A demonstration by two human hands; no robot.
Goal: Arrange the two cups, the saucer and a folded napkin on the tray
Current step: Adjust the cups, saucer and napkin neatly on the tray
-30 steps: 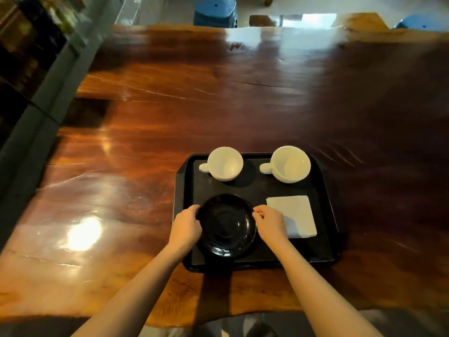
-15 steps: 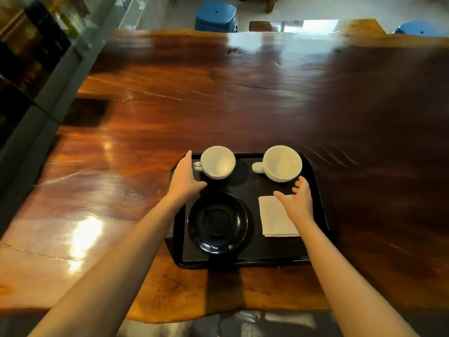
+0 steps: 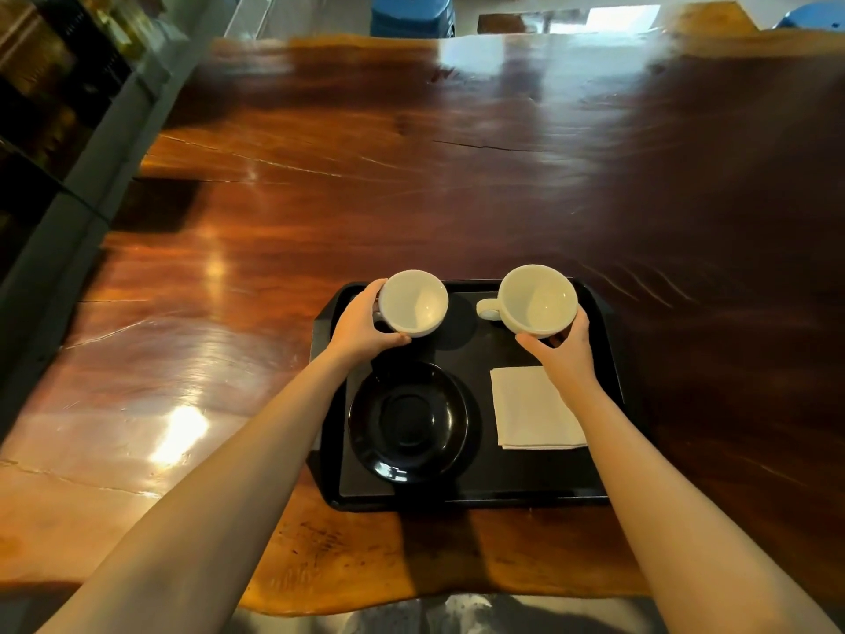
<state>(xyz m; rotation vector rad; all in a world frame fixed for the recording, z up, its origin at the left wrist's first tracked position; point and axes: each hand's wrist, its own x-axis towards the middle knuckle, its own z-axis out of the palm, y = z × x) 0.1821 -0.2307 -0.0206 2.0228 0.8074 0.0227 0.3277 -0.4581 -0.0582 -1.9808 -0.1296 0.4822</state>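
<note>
White cups upright, right cup [image 3: 536, 300] handle pointing left; hands grip both

No readable text, label, brand or number anywhere. Plain white cups [image 3: 413, 302], plain napkin [image 3: 530, 407], bare black tray [image 3: 599, 487] (shelf items at far left too blurred to read).

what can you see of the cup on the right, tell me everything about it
The right cup is white, glossy like glazed ceramic, wide and round with a looped handle pointing left. It looks empty and sits upright at the far right corner of the black tray, beyond the folded napkin. The right hand grips it from the near side, thumb on the near wall, fingers around its right side. Whether its base rests on the tray or is slightly lifted cannot be told. It stands apart from the left cup.
</note>
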